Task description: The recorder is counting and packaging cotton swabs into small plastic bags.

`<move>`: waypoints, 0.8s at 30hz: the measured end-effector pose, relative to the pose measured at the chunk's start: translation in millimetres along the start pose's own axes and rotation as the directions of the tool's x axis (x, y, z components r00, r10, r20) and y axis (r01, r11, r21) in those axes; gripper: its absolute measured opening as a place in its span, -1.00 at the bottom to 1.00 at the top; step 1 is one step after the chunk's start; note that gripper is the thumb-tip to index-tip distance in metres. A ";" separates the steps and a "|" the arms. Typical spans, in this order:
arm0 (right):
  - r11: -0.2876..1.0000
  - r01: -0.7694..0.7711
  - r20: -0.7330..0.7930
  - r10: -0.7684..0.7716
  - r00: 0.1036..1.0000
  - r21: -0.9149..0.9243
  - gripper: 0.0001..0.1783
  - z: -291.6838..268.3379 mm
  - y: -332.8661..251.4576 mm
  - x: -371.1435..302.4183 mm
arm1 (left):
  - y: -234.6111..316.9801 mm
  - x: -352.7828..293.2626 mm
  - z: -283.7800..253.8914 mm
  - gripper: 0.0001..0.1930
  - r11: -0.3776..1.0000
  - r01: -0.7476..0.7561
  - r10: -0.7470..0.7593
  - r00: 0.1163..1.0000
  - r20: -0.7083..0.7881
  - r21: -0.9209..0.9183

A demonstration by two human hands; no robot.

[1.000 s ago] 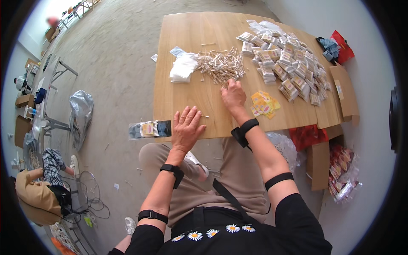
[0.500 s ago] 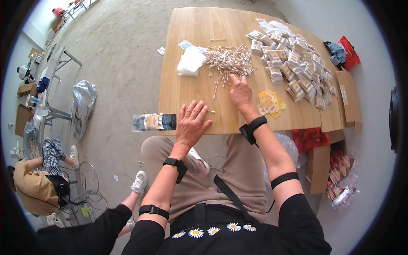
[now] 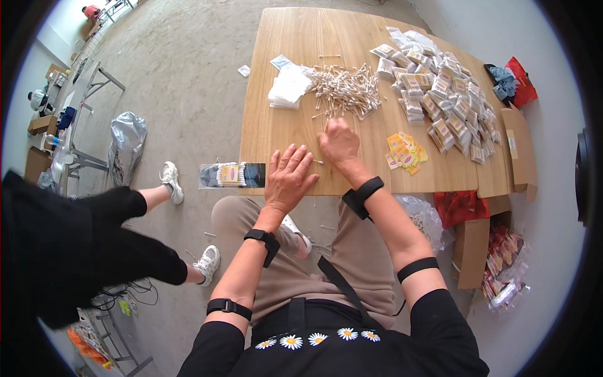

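Place: packing workshop | concrete floor (image 3: 195, 75) | metal-legged table (image 3: 79, 95) | cardboard box (image 3: 471, 251) | heaped swab packets (image 3: 449, 100) | loose cotton swabs (image 3: 348, 91)

From the wearer's head, one wide fisheye view looks down at the nearby table (image 3: 295, 38) and floor (image 3: 195, 81).

The bare left grip (image 3: 291, 179) lies flat, palm down, its fingers straight, slightly spread and pointing forward, the thumb angled out toward the right. Behind it the bare left forearm (image 3: 245, 273) leans a little rightward, crossed by a thick black wristband (image 3: 269, 246) and a slimmer black strap (image 3: 229, 306) nearer the elbow. The bare right grip (image 3: 340, 144) sits farther forward, near the left but apart from it, back upward, fingers curled in; their tips are hidden, so whether they pinch anything cannot be told. The bare right forearm (image 3: 392, 229) slants forward and leftward, banded likewise at wrist and below the elbow.
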State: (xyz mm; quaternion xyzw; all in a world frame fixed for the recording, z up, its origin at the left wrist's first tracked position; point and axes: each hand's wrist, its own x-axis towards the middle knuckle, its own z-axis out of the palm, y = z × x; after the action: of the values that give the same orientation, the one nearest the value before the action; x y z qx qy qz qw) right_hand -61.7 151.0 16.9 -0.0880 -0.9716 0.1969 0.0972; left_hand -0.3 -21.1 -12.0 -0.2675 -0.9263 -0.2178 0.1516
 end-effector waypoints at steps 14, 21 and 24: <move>0.943 0.272 0.047 -0.286 0.957 0.194 -0.93 2.2 4.7 -49.2 | -4.9 -1.3 8.1 -0.32 1.000 0.001 -0.001 0.997 -0.072 0.000; 0.963 0.183 -0.022 -0.182 0.983 0.197 -0.90 -4.8 13.7 -45.2 | -4.7 -2.7 5.6 -0.29 1.000 0.002 -0.002 1.000 -0.027 -0.029; 0.998 -0.031 -0.070 0.028 0.997 -0.046 -0.80 -12.0 29.6 -30.2 | 1.6 -1.2 -3.5 -0.20 0.999 -0.034 0.034 0.999 0.018 0.017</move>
State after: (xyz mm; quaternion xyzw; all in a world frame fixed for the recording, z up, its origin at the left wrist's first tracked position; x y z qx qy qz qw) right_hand -25.9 175.9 11.3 -0.1114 -0.9707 0.1720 0.1255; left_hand 2.1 -22.1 -9.0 -0.2837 -0.9248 -0.2046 0.1496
